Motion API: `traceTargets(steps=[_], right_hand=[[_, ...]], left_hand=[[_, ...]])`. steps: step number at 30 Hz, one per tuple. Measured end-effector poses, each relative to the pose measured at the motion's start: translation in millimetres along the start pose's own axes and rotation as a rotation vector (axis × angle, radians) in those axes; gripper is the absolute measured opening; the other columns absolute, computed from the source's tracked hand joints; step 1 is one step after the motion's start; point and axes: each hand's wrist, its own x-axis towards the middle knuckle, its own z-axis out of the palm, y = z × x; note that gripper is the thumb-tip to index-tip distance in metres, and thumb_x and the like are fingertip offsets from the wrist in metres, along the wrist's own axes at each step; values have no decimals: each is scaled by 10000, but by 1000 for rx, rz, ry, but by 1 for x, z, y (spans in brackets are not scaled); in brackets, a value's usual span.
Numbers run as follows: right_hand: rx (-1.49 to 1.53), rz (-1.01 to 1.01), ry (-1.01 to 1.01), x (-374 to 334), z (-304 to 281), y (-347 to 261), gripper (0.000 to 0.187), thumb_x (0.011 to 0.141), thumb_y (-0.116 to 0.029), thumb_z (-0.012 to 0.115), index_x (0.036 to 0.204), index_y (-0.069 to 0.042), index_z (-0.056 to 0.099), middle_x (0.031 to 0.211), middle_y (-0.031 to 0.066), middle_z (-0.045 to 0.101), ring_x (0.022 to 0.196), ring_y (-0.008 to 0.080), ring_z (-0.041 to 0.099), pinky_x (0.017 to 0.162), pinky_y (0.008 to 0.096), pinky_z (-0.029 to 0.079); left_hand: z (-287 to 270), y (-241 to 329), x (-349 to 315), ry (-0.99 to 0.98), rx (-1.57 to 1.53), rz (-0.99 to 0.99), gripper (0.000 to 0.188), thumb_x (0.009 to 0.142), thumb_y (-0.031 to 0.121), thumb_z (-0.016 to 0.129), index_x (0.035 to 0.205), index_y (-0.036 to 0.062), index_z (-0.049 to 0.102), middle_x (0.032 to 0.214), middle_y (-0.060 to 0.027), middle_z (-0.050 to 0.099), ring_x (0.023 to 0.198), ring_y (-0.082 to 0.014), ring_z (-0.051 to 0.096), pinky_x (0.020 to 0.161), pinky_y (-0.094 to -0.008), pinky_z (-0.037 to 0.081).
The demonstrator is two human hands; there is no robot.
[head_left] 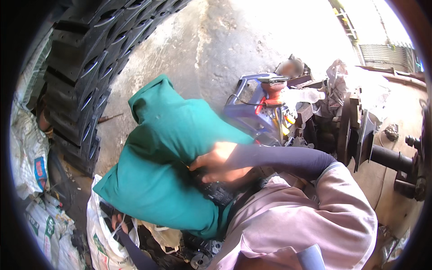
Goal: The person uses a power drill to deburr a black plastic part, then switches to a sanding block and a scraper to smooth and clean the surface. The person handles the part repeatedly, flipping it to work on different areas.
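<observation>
My right hand [218, 161] is over my lap, its fingers curled above a black ridged part [218, 192] lying against my teal trousers [166, 135]. A thin tip shows at the fingertips, too small to name. At the lower left, my left hand [119, 222] reaches into the mouth of a white woven sack [96, 220]. Dark contents and the sack's edge hide much of that hand, so its grip is unclear. Beneath my legs are more dark machine-like parts [200, 256], partly covered by the trousers.
Large black treaded rubber [72, 90] rises along the left, beside other white sacks [27, 148]. A blue plastic stool [245, 101] at centre right bears tools and a reddish spool-like thing [273, 92]. Farther right stand metal machine parts [360, 130]. Concrete floor [189, 49] stretches ahead.
</observation>
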Motion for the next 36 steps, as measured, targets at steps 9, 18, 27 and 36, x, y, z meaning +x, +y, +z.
traceTargets(steps=[9, 18, 27, 36], right_hand=[[40, 174, -109, 6, -10, -25, 430, 847, -96, 600, 1253, 34, 542, 674, 119, 675, 514, 141, 623, 519, 272, 495], [85, 336, -171, 11, -7, -17, 423, 870, -89, 589, 1249, 81, 508, 695, 117, 684, 509, 147, 626, 499, 262, 502], [210, 559, -258, 35, -12, -37, 449, 861, -87, 588, 1266, 89, 508, 740, 136, 692, 578, 158, 652, 519, 249, 491], [314, 662, -324, 51, -15, -45, 451, 865, -50, 591, 1284, 88, 494, 759, 148, 689, 621, 166, 662, 594, 281, 529]], left_hand=[[29, 144, -1, 226, -865, -284, 217, 890, 248, 673, 813, 70, 577, 577, 38, 397, 586, -54, 390, 495, -257, 296], [113, 178, 11, -91, -308, -79, 254, 763, 268, 650, 940, 86, 640, 950, -139, 607, 937, -337, 583, 799, -451, 469], [108, 53, 29, -32, 235, -720, 333, 790, 214, 637, 1064, 48, 546, 1069, -182, 578, 1035, -354, 574, 842, -454, 500], [90, 34, 25, -279, 323, -611, 193, 805, 181, 642, 956, 70, 592, 1001, -163, 652, 878, -281, 672, 738, -457, 532]])
